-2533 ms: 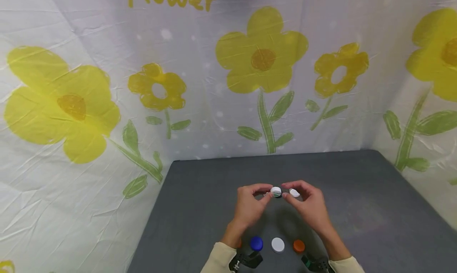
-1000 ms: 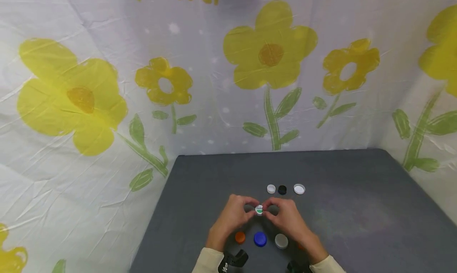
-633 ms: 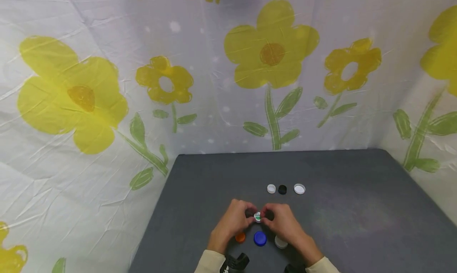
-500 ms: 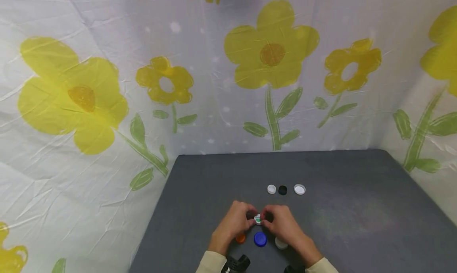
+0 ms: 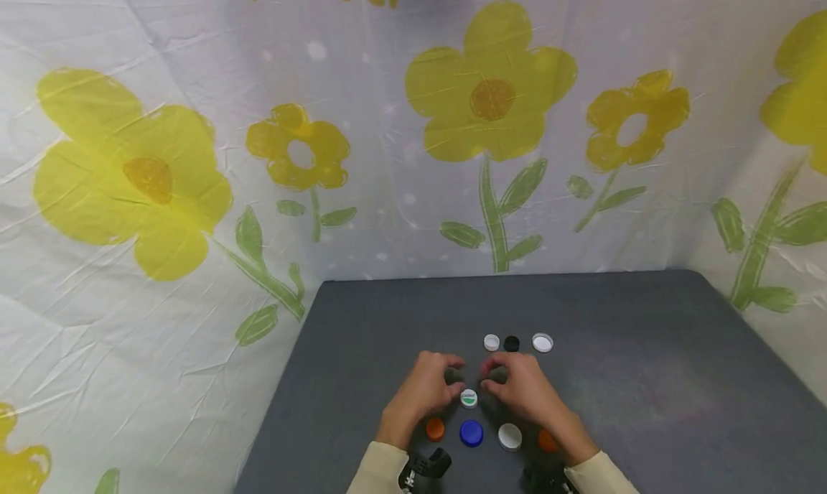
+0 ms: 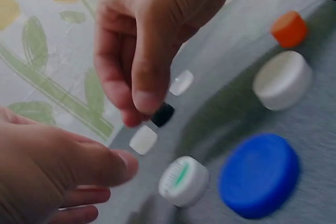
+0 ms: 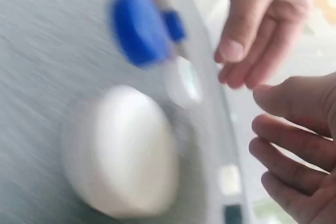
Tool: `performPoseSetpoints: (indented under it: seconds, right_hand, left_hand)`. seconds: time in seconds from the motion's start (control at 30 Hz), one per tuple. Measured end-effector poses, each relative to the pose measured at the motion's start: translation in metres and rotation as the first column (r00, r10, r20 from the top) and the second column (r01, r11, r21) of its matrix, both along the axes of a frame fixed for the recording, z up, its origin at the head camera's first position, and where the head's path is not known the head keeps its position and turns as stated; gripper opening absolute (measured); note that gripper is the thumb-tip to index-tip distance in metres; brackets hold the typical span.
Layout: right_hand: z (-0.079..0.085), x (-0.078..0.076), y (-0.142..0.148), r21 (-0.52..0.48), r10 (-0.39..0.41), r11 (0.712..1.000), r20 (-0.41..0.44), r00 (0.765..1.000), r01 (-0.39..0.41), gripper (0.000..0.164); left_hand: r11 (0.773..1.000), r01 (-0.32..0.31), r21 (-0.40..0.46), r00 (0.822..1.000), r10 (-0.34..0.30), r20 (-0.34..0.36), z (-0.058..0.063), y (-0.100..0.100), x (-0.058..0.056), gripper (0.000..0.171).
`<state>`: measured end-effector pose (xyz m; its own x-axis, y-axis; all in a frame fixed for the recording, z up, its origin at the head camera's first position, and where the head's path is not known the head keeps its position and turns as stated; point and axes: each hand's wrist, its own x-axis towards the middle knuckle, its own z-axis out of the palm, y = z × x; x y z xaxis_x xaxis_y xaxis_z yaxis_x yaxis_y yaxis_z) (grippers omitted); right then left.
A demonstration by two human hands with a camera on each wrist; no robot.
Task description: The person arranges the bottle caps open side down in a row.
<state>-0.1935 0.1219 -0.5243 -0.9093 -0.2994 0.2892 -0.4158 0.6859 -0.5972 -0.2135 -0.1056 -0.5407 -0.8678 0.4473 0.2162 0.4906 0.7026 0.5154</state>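
Note:
A small white bottle cap (image 5: pixel 469 398) with a green print on top lies on the dark table, print side up. Just to its left is my left hand (image 5: pixel 425 390), thumb near the cap's edge and fingers loosely bent around nothing. My right hand (image 5: pixel 522 388) hovers on the other side, apart from the cap, its fingers loosely curved and holding nothing. In the left wrist view the printed cap (image 6: pixel 184 181) stands below both hands, beside a larger blue cap (image 6: pixel 260 176). The right wrist view is blurred, with a white cap (image 7: pixel 123 153) large in front.
Nearer me, an orange cap (image 5: pixel 436 429), the blue cap (image 5: pixel 471 433), a white cap (image 5: pixel 510 436) and another orange cap (image 5: pixel 548 440) form a row. Farther back lie a small white cap (image 5: pixel 491 342), a black cap (image 5: pixel 512 344) and a wider white cap (image 5: pixel 543 342). A flower-printed cloth (image 5: pixel 375 214) hangs behind the table.
Both hands carried the printed cap from the back row toward me, set it down before the blue cap, and let go. The hands have since moved apart and slightly away from me.

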Motion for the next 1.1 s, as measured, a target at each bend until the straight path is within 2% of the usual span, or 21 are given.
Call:
performPoseSetpoints:
  seconds: [0.03, 0.07, 0.17, 0.3, 0.47, 0.57, 0.7, 0.83, 0.87, 0.9, 0.93, 0.97, 1.1]
  right_hand:
    - [0.005, -0.003, 0.004, -0.009, -0.008, 1.0, 0.002, 1.0, 0.008, 0.019]
    - [0.009, -0.007, 0.008, -0.021, -0.014, 1.0, 0.002, 1.0, 0.014, 0.018]
    - [0.018, -0.018, 0.021, -0.049, -0.025, 0.999, -0.009, 1.0, 0.025, 0.018]
    - [0.023, -0.036, 0.035, -0.068, -0.037, 0.997, -0.03, 0.999, 0.035, 0.02]
    - [0.021, -0.057, 0.044, -0.098, -0.024, 0.995, -0.008, 1.0, 0.023, 0.022]
    - [0.016, -0.068, 0.047, -0.113, -0.006, 0.994, 0.001, 1.0, 0.006, 0.023]
    - [0.007, -0.08, 0.048, -0.142, 0.025, 0.99, 0.032, 0.999, -0.021, 0.023]
    - [-0.005, -0.089, 0.048, -0.145, 0.039, 0.989, 0.071, 0.997, -0.029, 0.025]
    - [-0.007, -0.091, 0.047, -0.14, 0.036, 0.99, 0.078, 0.996, -0.025, 0.025]
    - [-0.01, -0.092, 0.047, -0.131, 0.032, 0.991, 0.084, 0.996, -0.021, 0.025]
    - [-0.013, -0.093, 0.047, -0.118, 0.03, 0.993, 0.087, 0.996, -0.019, 0.025]
    - [-0.015, -0.094, 0.046, -0.103, 0.025, 0.995, 0.09, 0.996, -0.015, 0.025]
    - [-0.022, -0.096, 0.045, -0.059, 0.02, 0.998, 0.079, 0.997, -0.015, 0.024]
  left_hand:
    - [1.0, -0.012, -0.001, 1.0, 0.012, 0.0, 0.004, 0.002, -0.002, 0.035]
    - [1.0, -0.028, 0.008, 0.999, 0.028, 0.027, 0.018, 0.005, -0.002, 0.035]
    - [0.999, -0.044, 0.019, 0.999, 0.043, 0.027, 0.028, 0.012, -0.012, 0.036]
    - [0.995, -0.047, 0.085, 0.999, 0.045, 0.027, 0.032, 0.022, -0.026, 0.037]
    - [0.986, -0.059, 0.158, 0.998, 0.059, 0.008, 0.029, 0.037, -0.043, 0.039]
    - [0.982, -0.078, 0.171, 0.997, 0.075, 0.023, 0.025, 0.044, -0.052, 0.039]
    - [0.98, -0.102, 0.17, 0.993, 0.089, 0.079, 0.018, 0.048, -0.061, 0.038]
    - [0.977, -0.091, 0.195, 0.993, 0.074, 0.096, 0.007, 0.049, -0.068, 0.037]
    - [0.976, -0.083, 0.201, 0.994, 0.068, 0.082, 0.005, 0.049, -0.069, 0.037]
    - [0.976, -0.07, 0.205, 0.997, 0.06, 0.051, -0.008, 0.048, -0.077, 0.037]
    - [0.977, -0.062, 0.203, 0.998, 0.057, 0.032, -0.011, 0.048, -0.078, 0.036]
    - [0.978, -0.053, 0.202, 0.999, 0.054, 0.002, -0.02, 0.048, -0.082, 0.036]
    - [0.981, -0.052, 0.187, 0.998, 0.057, -0.021, -0.03, 0.049, -0.086, 0.034]
